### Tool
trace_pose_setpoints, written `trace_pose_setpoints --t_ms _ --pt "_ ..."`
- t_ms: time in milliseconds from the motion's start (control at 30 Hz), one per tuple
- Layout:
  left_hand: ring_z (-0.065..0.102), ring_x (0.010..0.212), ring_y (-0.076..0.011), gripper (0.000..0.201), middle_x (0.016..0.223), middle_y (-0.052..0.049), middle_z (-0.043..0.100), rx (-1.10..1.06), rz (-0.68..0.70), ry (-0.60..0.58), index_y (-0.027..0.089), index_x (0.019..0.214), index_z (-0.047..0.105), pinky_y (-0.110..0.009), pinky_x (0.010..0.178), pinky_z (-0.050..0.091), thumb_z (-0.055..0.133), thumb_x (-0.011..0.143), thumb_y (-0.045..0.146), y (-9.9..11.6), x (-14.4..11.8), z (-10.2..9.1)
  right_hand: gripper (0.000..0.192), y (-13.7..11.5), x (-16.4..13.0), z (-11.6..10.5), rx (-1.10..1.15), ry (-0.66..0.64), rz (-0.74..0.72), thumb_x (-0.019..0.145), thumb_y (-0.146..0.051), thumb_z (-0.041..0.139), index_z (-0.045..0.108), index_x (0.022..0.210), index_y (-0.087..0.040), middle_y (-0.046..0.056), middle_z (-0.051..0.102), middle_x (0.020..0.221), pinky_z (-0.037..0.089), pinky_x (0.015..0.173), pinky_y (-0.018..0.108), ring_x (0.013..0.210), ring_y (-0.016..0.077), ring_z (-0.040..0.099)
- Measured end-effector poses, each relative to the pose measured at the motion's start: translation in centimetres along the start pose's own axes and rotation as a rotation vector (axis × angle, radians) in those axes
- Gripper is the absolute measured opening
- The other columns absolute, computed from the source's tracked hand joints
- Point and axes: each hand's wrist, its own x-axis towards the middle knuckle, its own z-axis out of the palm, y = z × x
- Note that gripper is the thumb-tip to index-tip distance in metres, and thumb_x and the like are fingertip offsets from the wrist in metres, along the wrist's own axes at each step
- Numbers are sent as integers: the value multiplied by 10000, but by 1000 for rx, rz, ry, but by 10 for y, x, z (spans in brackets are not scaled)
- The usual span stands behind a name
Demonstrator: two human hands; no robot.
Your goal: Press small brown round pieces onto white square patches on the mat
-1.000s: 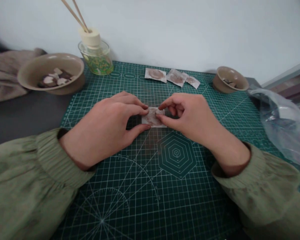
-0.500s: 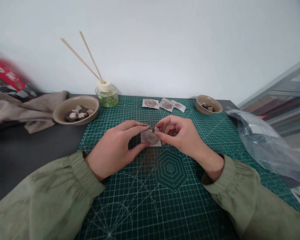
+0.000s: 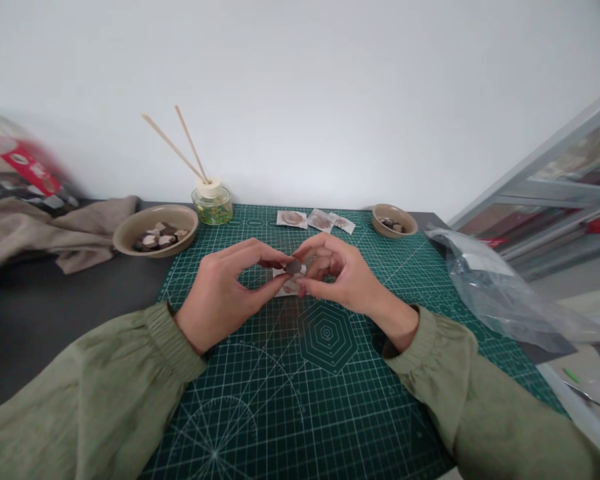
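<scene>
A small brown round disc (image 3: 293, 267), its exact kind unclear, is held between the fingertips of both hands. My left hand (image 3: 235, 283) pinches its left side with thumb and index finger. On the opposite side my right hand (image 3: 337, 270) grips it, other fingers curled behind. Just under the disc is a small white packet (image 3: 286, 288) with a brownish round mark, partly covered by the fingers; it lies on the green cutting mat (image 3: 280, 400).
Similar packets (image 3: 292, 219) lie at the mat's back. A left bowl (image 3: 125, 243) and a right bowl (image 3: 377, 223) hold dark and pale pieces. A reed diffuser (image 3: 213, 203), brown cloth (image 3: 70, 233) and red-labelled bag (image 3: 30, 170) stand left; a clear plastic bag (image 3: 490, 287) lies right.
My left fingertips have come off the packet's edge and closed on the small disc beside my right fingers. The disc now faces up more fully. The camera view has shifted slightly.
</scene>
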Motion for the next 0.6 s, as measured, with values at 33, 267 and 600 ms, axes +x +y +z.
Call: trace_pose_setpoints --t_ms 33,267,600 --pt "877 973 -223 98 1077 -13 913 1 4 5 306 1115 849 -368 898 734 815 1111 398 1 0 0 560 -2 -1 -1 -34 10 -16 787 -344 1162 782 1191 -264 -6 873 944 597 595 284 705 196 849" --pt "867 964 -211 78 1085 -5 905 28 37 25 307 1137 840 -358 871 714 825 1112 379 4 1 0 414 -9 -6 -3 -94 34 -74 879 -329 1105 822 1172 -256 -19 845 810 587 603 320 662 213 828" --pt "857 986 -212 79 1128 4 904 73 57 32 309 1182 853 -392 924 719 840 1127 364 10 -2 -2 448 -16 -8 -2 -175 50 -75 895 -442 1103 797 1158 -248 -22 838 826 580 635 328 695 210 828"
